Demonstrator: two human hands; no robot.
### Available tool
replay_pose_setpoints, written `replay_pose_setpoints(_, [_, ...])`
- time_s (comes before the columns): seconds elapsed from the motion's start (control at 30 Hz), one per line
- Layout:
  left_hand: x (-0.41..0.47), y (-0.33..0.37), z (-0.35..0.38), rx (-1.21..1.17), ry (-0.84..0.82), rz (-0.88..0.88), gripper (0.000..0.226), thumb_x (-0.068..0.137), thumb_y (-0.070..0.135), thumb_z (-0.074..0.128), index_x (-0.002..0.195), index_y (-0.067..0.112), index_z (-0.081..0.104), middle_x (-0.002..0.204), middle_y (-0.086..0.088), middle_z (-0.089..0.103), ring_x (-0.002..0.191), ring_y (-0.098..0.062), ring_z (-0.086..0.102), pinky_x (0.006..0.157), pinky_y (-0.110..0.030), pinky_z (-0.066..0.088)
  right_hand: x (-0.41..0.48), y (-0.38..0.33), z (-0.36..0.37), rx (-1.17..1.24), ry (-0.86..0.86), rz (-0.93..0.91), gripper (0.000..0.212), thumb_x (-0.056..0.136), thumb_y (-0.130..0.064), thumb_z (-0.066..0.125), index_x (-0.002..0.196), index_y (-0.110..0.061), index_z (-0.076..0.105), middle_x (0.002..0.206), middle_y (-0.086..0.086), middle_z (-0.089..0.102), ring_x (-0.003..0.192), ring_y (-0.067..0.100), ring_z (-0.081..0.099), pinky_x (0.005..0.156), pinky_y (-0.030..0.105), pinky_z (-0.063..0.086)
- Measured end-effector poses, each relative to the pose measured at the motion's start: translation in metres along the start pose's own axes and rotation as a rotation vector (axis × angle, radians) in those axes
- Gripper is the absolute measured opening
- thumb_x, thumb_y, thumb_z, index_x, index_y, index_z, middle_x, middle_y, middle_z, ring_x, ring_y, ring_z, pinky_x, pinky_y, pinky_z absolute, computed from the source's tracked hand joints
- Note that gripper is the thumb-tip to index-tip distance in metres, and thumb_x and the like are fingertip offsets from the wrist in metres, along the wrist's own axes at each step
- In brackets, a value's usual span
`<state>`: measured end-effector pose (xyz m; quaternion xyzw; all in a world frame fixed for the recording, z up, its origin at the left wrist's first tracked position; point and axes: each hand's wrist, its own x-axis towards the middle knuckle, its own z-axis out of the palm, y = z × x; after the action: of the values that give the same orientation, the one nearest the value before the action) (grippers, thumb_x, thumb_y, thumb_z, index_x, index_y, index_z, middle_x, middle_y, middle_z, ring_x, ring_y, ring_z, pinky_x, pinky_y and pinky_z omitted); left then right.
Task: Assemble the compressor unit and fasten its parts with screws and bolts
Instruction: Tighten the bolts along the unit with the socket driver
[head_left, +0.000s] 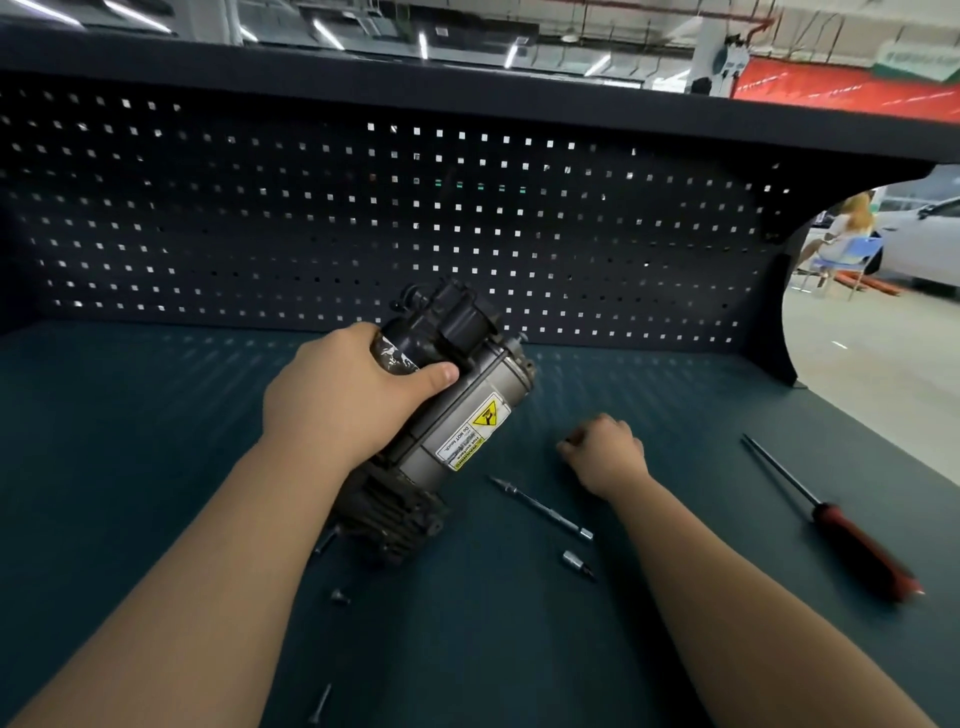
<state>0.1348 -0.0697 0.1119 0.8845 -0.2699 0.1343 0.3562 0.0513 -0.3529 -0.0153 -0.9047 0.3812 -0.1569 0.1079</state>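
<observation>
The left grip (353, 395) is clamped round the dark upper barrel of the compressor unit (467, 415), which stands tilted at frame centre, its finned end on the tabletop (156, 415). It looks heavy and rigid, so the barrel is probably the best hold. The right grip (605, 452), right of centre, is curled together with nothing visible inside.

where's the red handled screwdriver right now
In the head view, the red-handled screwdriver with a long dark shaft lies at the far right of the dark teal benchtop, beyond the right hand, tip toward the perforated back panel.
</observation>
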Motion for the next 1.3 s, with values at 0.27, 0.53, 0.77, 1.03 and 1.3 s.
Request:
replay_pose_setpoints(0.27, [0.003, 0.014, 0.008, 0.062, -0.055, 0.029, 0.052, 0.061, 0.081, 0.06, 0.081, 0.033, 0.058, 0.074, 0.015, 0.06, 0.067, -0.002, 0.051, 0.051, -0.024, 0.035, -0.049, -0.028, -0.021, 0.045, 0.213, -0.097, 0.043, 0.091, -0.05, 0.052, 0.121, -0.02, 0.053, 0.122, 0.003, 0.055, 0.114, 0.025, 0.05, 0.092, 0.039, 0.038])
replay_pose_setpoints(0.53, [0.001, 0.008, 0.002, 0.011, -0.018, -0.006, 0.049, 0.063, 0.079, 0.063, 0.081, 0.034, 0.058, 0.073, 0.015, 0.06, 0.066, -0.003, 0.052, 0.051, -0.023, 0.034, -0.076, -0.063, -0.01, -0.288, -0.208, -0.241, 0.029, 0.101, -0.023, 0.043, 0.126, -0.01, 0.045, 0.129, 0.009, 0.049, 0.119, 0.03, 0.051, 0.08, 0.038, 0.044])
replay_pose_setpoints(0.77, [-0.004, -0.008, -0.004, -0.112, 0.018, -0.038, 0.044, 0.063, 0.076, 0.066, 0.078, 0.035, 0.061, 0.07, 0.014, 0.063, 0.067, -0.005, 0.057, 0.054, -0.025, 0.041, -0.089, -0.021, -0.05, -0.296, -0.373, -0.214, 0.025, 0.099, -0.034, 0.042, 0.08, -0.019, 0.047, 0.092, 0.003, 0.06, 0.082, 0.024, 0.056, 0.07, 0.03, 0.042])
replay_pose_setpoints(1.03, [-0.003, -0.014, -0.007, -0.148, 0.025, -0.045, 0.046, 0.065, 0.075, 0.065, 0.08, 0.032, 0.064, 0.074, 0.013, 0.064, 0.072, -0.007, 0.057, 0.057, -0.025, 0.043, -0.093, -0.022, -0.044, -0.277, -0.392, -0.205, 0.038, 0.096, -0.043, 0.043, 0.066, -0.02, 0.04, 0.071, -0.004, 0.047, 0.072, 0.022, 0.053, 0.064, 0.032, 0.041])
replay_pose_setpoints(1.3, [-0.003, -0.012, -0.006, -0.131, 0.033, -0.049, 0.047, 0.065, 0.077, 0.064, 0.078, 0.032, 0.062, 0.072, 0.013, 0.062, 0.069, -0.006, 0.055, 0.054, -0.024, 0.038, -0.091, -0.015, -0.04, -0.2, -0.392, -0.207, 0.042, 0.098, -0.046, 0.04, 0.065, -0.022, 0.046, 0.071, -0.003, 0.051, 0.073, 0.021, 0.053, 0.066, 0.034, 0.042])
